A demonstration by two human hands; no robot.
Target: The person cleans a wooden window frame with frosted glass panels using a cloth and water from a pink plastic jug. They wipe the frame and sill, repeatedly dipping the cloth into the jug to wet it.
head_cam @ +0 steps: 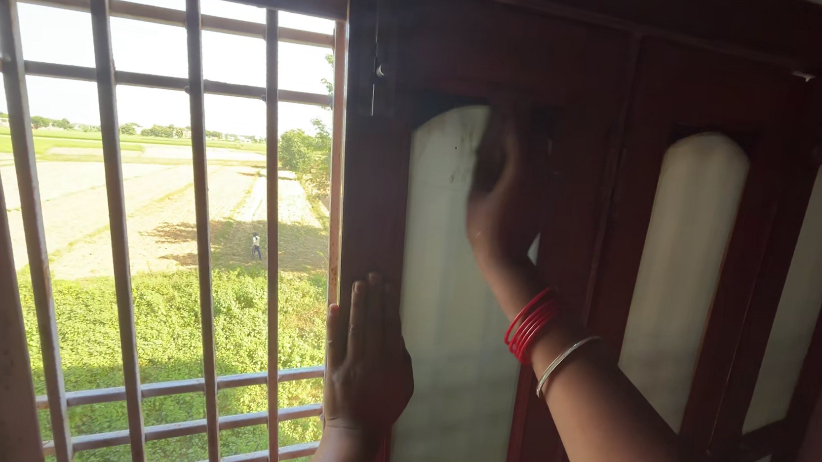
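Observation:
A dark red wooden window shutter (377, 169) with a frosted glass pane (441, 343) stands in the middle of the head view. My left hand (365, 361) lies flat with fingers together against the shutter's left frame, low down. My right hand (501, 204) presses high on the frosted pane; whether it holds a cloth is unclear in the dim light. Red and silver bangles (536, 331) ring my right wrist.
To the left, a barred window grille (192, 242) opens onto green fields and a distant figure. Two more frosted panes (680, 274) in red frames stand to the right. A metal latch bolt (378, 60) hangs near the shutter's top.

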